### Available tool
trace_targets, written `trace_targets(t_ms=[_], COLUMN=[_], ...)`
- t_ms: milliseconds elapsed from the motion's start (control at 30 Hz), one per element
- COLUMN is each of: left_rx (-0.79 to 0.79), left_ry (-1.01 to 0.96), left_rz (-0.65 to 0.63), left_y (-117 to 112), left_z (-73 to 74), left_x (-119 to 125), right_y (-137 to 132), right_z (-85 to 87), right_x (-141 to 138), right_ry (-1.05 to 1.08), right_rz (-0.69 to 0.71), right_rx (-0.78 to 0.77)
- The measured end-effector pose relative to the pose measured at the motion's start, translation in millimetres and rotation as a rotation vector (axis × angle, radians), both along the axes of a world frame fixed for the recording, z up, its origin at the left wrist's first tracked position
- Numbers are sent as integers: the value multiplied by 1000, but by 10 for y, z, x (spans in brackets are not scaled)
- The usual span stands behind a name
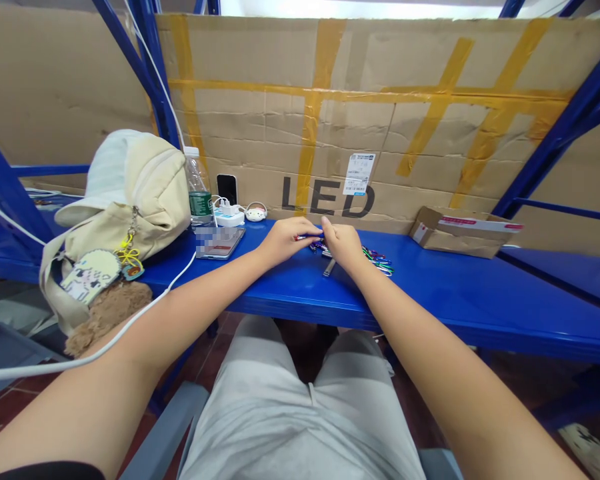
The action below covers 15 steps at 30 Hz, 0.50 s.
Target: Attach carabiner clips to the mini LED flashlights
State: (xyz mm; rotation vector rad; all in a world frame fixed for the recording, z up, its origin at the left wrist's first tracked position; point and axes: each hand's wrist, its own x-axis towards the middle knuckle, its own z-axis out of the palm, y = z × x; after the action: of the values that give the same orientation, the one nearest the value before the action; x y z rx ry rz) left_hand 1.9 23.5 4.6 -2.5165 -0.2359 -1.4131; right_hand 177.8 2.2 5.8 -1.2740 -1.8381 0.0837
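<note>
Grey-trousered knees sit closest, under a blue metal shelf (pixel 455 300). At twelve o'clock on it, the left hand (pixel 283 241) and right hand (pixel 343 245) meet, fingers pinched on a small red-and-blue piece (pixel 307 237) between them. Coloured clips (pixel 377 260) lie just beside the right hand at three o'clock. A phone (pixel 219 242), bottle (pixel 198 190) and cream bag (pixel 130 200) stand at nine o'clock; taped cardboard (pixel 380 120) walls the back.

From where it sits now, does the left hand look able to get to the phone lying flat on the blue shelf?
Probably yes. The left hand rests on the blue shelf beside the phone, with bare shelf between them. The cream bag and water bottle sit further left, off that path.
</note>
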Motion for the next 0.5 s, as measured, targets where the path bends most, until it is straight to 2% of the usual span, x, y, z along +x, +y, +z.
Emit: trace_targets(t_ms=[133,267,367,500], left_rx=[232,283,189,-102], left_ry=[173,272,218,47], left_rz=[104,124,98,123], left_y=[12,45,65,49], left_z=[9,12,14,24], left_x=[-38,-55,-42,-20], right_y=[13,21,20,25], right_z=[-28,-46,-24,12], right_x=[-5,12,11,-6], right_ry=[189,242,209,183], right_rz=[179,231,205,188], right_rx=[-295,-388,-366,-212])
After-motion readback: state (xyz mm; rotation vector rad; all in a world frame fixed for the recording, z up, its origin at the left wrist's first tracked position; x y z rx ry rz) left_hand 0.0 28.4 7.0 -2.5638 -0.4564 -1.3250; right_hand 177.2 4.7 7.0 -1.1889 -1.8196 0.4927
